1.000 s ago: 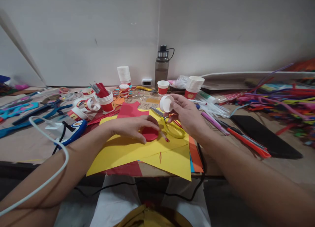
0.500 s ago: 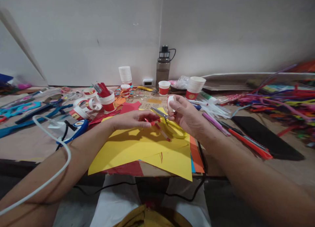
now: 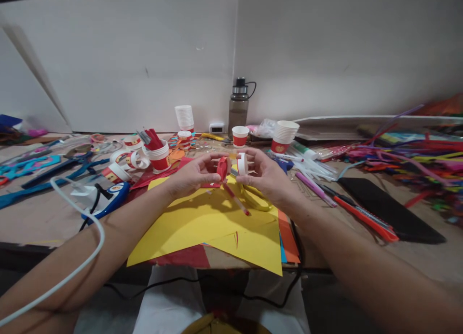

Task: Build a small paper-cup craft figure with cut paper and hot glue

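Red sticks (image 3: 155, 141) stand in nested paper cups (image 3: 159, 159), and a grey water bottle (image 3: 238, 114) holds some liquid. Over yellow paper (image 3: 173, 232), the left hand (image 3: 193, 173) and right hand (image 3: 266, 173) face each other, the left pinching a red disc (image 3: 222, 169), the right gripping a short paper-cup section (image 3: 241, 165). The disc looks tilted; the section, white with a thin red line, is just beside it, apart.
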`<state>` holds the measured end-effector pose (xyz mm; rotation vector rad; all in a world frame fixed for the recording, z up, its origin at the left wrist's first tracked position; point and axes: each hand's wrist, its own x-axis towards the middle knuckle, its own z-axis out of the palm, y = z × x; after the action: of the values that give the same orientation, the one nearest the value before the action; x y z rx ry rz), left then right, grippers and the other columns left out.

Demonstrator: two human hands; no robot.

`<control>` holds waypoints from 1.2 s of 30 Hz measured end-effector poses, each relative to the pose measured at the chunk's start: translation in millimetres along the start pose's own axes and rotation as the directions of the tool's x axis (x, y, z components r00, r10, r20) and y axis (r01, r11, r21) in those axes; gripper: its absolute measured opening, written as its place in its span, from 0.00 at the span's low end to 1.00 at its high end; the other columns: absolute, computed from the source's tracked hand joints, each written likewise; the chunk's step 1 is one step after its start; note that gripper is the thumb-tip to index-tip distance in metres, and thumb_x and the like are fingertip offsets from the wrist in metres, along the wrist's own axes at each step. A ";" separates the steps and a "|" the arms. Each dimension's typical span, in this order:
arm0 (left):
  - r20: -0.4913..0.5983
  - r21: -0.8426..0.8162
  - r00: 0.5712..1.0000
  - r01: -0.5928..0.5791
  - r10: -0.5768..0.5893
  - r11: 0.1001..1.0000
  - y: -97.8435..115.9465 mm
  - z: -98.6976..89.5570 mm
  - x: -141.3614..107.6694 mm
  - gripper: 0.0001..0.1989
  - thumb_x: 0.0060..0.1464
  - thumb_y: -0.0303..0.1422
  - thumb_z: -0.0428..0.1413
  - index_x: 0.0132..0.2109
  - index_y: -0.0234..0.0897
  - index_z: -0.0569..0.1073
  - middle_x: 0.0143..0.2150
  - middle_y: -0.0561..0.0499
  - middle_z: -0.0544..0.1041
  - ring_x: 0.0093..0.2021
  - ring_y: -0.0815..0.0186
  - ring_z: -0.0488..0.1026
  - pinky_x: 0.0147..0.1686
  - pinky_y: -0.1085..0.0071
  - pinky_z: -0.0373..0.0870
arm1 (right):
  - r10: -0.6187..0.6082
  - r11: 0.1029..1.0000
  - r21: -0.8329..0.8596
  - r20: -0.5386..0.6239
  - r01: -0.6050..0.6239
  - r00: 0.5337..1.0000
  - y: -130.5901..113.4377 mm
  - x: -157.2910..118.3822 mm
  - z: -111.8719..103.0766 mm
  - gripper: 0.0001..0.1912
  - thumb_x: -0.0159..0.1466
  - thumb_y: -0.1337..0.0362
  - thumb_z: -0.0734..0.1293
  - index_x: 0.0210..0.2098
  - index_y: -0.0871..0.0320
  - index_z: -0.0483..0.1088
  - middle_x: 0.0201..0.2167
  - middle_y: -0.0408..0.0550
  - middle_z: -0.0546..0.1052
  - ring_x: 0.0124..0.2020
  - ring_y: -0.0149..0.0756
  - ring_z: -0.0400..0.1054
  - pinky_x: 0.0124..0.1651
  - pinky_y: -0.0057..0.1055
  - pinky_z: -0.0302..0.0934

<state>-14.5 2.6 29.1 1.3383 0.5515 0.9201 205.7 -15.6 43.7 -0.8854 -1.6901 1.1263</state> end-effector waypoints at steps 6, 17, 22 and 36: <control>-0.044 0.070 0.996 -0.078 0.082 0.994 -3.1 -0.7 1.3 0.29 0.42 0.25 0.67 0.54 0.42 0.71 0.53 0.45 0.73 0.51 0.61 0.72 0.45 0.68 0.73 | 0.006 0.999 -0.034 -0.002 -0.006 1.000 1.9 0.8 2.6 0.32 0.49 0.70 0.73 0.52 0.50 0.66 0.47 0.48 0.73 0.41 0.37 0.72 0.47 0.41 0.68; -0.040 -0.087 0.999 0.026 -0.030 0.996 4.1 6.0 -2.4 0.20 0.59 0.39 0.55 0.57 0.43 0.68 0.51 0.44 0.74 0.38 0.66 0.75 0.35 0.69 0.75 | -0.004 0.999 -0.038 -0.024 0.003 1.000 8.4 3.2 0.1 0.30 0.52 0.65 0.74 0.54 0.52 0.64 0.44 0.48 0.74 0.40 0.37 0.72 0.46 0.41 0.68; -0.037 -0.157 0.994 0.092 -0.099 0.983 2.1 10.5 0.6 0.19 0.63 0.41 0.47 0.56 0.38 0.67 0.35 0.46 0.77 0.27 0.66 0.75 0.20 0.76 0.67 | -0.069 0.991 -0.118 0.012 0.070 0.998 6.5 -0.1 3.9 0.32 0.52 0.67 0.74 0.55 0.50 0.65 0.51 0.49 0.72 0.39 0.36 0.71 0.45 0.40 0.69; -0.066 -0.167 0.961 0.253 -0.267 0.953 -9.1 22.9 0.9 0.27 0.61 0.51 0.44 0.38 0.31 0.73 0.27 0.46 0.76 0.23 0.71 0.71 0.17 0.79 0.61 | -0.286 0.834 -0.459 0.117 0.307 0.951 2.7 -6.3 13.0 0.31 0.53 0.71 0.72 0.55 0.48 0.67 0.51 0.49 0.72 0.52 0.43 0.66 0.54 0.46 0.64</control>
<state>6.4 -9.5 24.6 1.0569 0.6914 0.7900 195.9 -24.3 37.0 -0.8495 -2.1016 0.5271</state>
